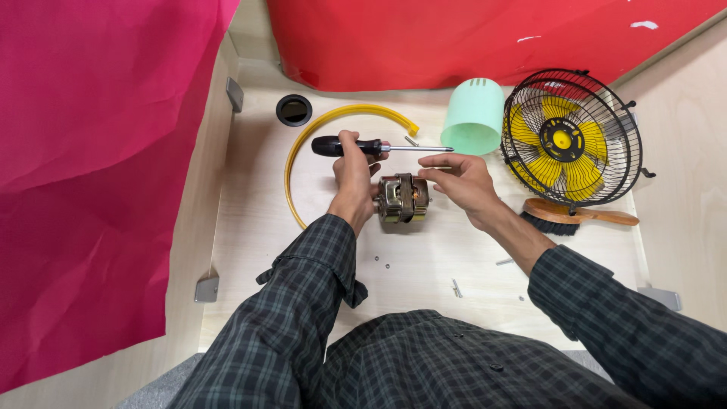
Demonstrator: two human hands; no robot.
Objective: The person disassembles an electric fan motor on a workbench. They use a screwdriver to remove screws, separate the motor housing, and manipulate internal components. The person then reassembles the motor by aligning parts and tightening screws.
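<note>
My left hand [353,168] grips a black-handled screwdriver [379,147] above the small electric motor [403,198] at mid-table while my right hand [462,182] pinches something too small to identify, which I judge could drop among the loose screws [457,288].

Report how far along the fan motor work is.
Done: the motor is out on the table, apart from the fan cage and green cover; loose screws lie nearby. In hand: left hand holds the screwdriver, right hand beside the motor. Left: everything remains unassembled.
</note>
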